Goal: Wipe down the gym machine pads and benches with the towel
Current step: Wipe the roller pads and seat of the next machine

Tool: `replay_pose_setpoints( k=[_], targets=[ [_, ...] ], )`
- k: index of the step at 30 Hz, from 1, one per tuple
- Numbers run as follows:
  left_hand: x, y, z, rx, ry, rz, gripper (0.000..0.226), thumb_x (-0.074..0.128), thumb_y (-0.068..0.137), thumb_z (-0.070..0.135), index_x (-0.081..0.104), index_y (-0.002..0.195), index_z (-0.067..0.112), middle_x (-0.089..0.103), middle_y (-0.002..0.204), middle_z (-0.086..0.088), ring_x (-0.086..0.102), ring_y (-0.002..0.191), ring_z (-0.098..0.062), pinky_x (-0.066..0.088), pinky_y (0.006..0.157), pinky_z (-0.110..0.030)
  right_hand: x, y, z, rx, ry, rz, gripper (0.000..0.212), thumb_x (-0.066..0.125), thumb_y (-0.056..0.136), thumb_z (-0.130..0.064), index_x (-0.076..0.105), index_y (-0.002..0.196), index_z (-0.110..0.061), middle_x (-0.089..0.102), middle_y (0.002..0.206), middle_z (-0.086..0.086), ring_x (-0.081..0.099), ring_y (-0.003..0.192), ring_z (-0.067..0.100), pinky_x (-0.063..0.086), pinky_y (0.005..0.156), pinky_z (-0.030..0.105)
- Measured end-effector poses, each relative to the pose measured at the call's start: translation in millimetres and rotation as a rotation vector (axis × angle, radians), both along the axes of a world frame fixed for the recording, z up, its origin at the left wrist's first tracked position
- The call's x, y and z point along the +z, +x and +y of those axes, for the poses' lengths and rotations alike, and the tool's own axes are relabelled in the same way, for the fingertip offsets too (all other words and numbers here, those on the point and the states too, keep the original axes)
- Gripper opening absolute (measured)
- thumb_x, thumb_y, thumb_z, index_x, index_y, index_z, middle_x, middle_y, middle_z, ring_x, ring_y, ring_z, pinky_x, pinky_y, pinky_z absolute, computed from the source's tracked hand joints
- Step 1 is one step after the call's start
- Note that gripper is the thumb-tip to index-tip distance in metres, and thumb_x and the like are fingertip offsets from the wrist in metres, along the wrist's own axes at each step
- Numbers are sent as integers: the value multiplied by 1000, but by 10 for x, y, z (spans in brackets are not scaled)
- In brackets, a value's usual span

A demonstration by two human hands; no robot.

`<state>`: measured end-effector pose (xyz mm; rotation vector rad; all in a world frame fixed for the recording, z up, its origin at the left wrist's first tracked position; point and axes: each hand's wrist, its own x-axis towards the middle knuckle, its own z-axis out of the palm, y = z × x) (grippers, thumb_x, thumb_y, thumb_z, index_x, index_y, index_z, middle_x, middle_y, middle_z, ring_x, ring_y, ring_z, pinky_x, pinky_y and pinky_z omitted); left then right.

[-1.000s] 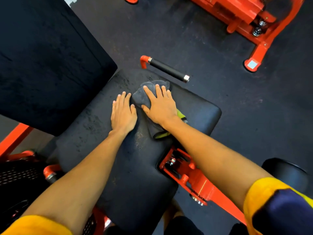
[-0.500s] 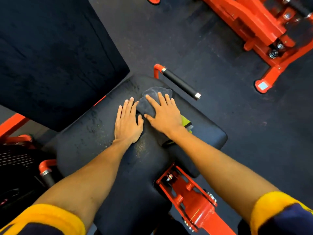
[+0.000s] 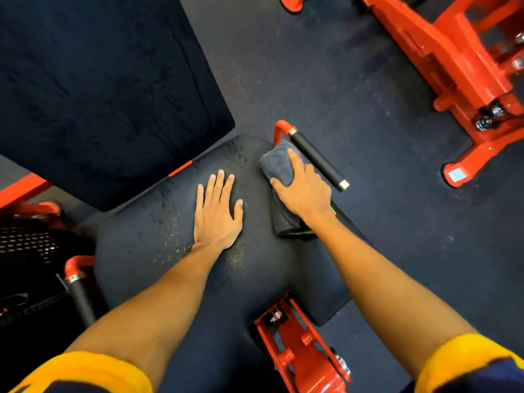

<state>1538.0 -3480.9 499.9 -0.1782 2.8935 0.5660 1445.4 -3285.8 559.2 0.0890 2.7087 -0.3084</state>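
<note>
The right grip clasps the grey towel, thumb hooked at its near side and index finger laid along the top. The towel lies under it on the far edge of the padded counter. Just beyond the grip runs a black handle. To its left, apart from the towel, the left grip rests flat on the pad, fingers straight, holding nothing.

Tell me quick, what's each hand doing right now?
Left hand: open, fingers straight, resting flat on the seat pad, holding nothing.
Right hand: closed, gripping the grey towel against the pad's far edge.
</note>
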Motion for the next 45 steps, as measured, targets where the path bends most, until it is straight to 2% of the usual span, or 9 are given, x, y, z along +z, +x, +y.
replay_pose_setpoints(
  k=[5,9,16,21,27,33,37,40,45],
  targets=[
    [-4,-15,2,-2,-11,20,64,27,103,46,21,163,22,13,171,-2,6,158,-18,6,128,-46,-180,-516,-428,96,29,-65,84,47,94,-70,11,163,-39,38,158,15,51,130,45,42,105,49],
    [-22,-14,-11,-5,3,27,64,30,104,45,22,162,22,15,171,-2,6,158,-18,6,128,-47,-276,-860,-677,124,-9,-112,82,48,92,-69,19,162,-36,48,148,16,53,128,43,46,99,50],
    [0,-10,-22,-5,13,28,64,28,103,46,25,162,21,17,170,-3,9,158,-20,8,128,-48,-40,-154,-237,-2,-41,6,81,53,93,-61,19,161,-35,51,144,14,54,127,40,47,97,49],
    [19,-18,5,0,8,32,64,25,103,48,25,162,22,17,170,-2,8,158,-19,5,129,-46,-77,-164,-231,2,47,3,87,50,90,-67,20,162,-28,42,155,18,44,139,41,28,119,53],
    [17,4,5,17,26,40,63,23,105,49,24,162,22,14,171,1,4,158,-15,-1,129,-44,-170,-466,-780,191,11,-43,87,46,97,-67,15,165,-22,10,172,13,14,156,41,12,126,52],
    [54,-4,-127,317,81,0,58,35,107,32,22,162,16,16,170,0,6,158,-15,-2,128,-43,49,286,-448,422,-17,27,82,54,97,-58,23,164,-21,14,172,11,20,156,36,18,125,47],
    [52,60,-335,291,32,0,56,35,108,34,27,161,18,18,170,1,9,157,-14,-2,128,-43,77,8,-180,266,16,69,77,63,92,-54,36,157,-20,22,169,9,37,145,40,31,117,47],
    [33,59,-426,304,27,-1,55,35,108,34,29,160,16,22,169,0,11,157,-15,0,129,-42,-22,-392,-375,148,-2,-2,84,60,92,-58,26,161,-23,19,170,3,42,142,40,37,112,49],
    [-15,-3,-455,326,9,2,55,31,109,38,30,160,16,24,168,-2,12,157,-18,2,128,-44,-76,-401,-948,319,23,-48,82,53,95,-64,17,164,-37,11,173,4,26,151,44,29,119,51]
  ],
)
